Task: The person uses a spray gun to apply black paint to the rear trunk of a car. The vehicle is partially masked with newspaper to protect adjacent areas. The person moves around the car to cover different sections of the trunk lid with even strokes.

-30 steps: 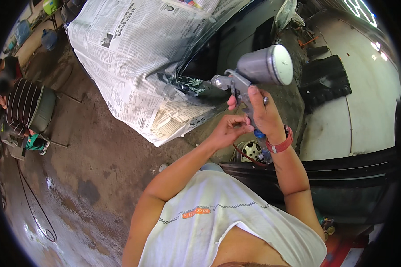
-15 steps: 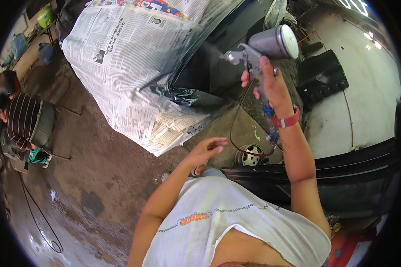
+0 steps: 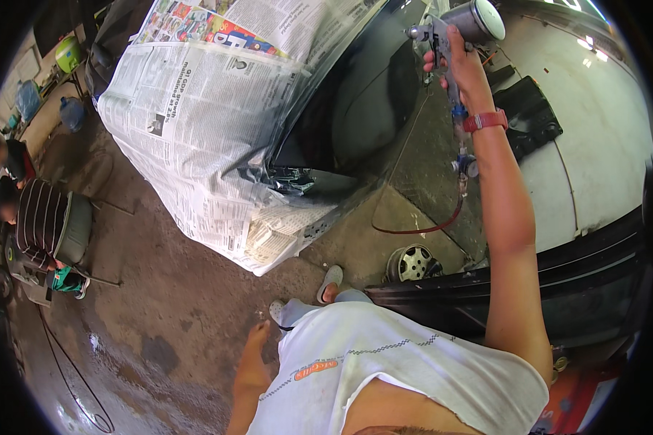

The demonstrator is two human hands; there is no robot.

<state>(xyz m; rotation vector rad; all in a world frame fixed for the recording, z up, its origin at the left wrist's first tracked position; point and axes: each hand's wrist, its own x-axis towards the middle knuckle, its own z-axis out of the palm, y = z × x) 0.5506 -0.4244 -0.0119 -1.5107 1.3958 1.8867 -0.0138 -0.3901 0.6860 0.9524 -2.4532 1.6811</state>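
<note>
As the left hand [image 3: 259, 333] drops away, finger state unclear, the right hand [image 3: 469, 76] alone grips the gravity-feed spray gun [image 3: 467, 25], raised higher.

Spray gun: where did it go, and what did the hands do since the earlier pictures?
The right hand moved the spray gun forward, away from the body. The left hand came away from the gun and dropped down to the person's left side. The right hand still grips the gun, and the newspaper stayed spread out.
</note>
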